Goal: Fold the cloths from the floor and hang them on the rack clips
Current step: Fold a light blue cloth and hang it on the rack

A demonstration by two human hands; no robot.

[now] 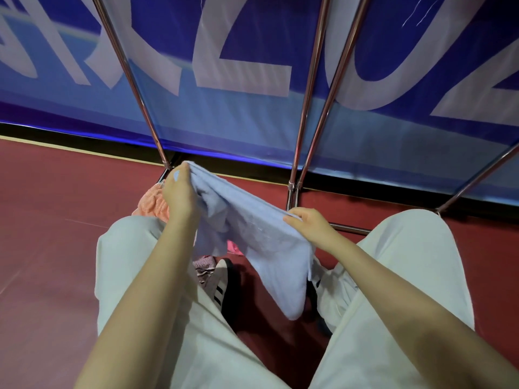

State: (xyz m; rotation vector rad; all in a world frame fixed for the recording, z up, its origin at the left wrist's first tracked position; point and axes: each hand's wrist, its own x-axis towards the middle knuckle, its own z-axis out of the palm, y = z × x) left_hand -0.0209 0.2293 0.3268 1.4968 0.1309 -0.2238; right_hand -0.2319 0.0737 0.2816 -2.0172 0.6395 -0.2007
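Observation:
A light blue cloth (261,237) hangs in the air between my knees, stretched between both hands. My left hand (179,189) grips its far upper corner, bunched in the fingers. My right hand (309,224) pinches its nearer right edge. The lower part of the blue cloth droops down over my right shoe. On the floor lie an orange cloth (153,203) behind my left hand, a pink cloth (233,247) and a patterned cloth (203,266), all partly hidden. The rack's metal legs (304,113) rise in front of me; no clips are in view.
A blue banner with large pale letters (252,66) stands behind the rack. The floor (56,220) is dark red. My legs in pale trousers (415,262) and black-and-white shoes (224,287) frame the cloths. A low rack bar (351,228) runs along the floor on the right.

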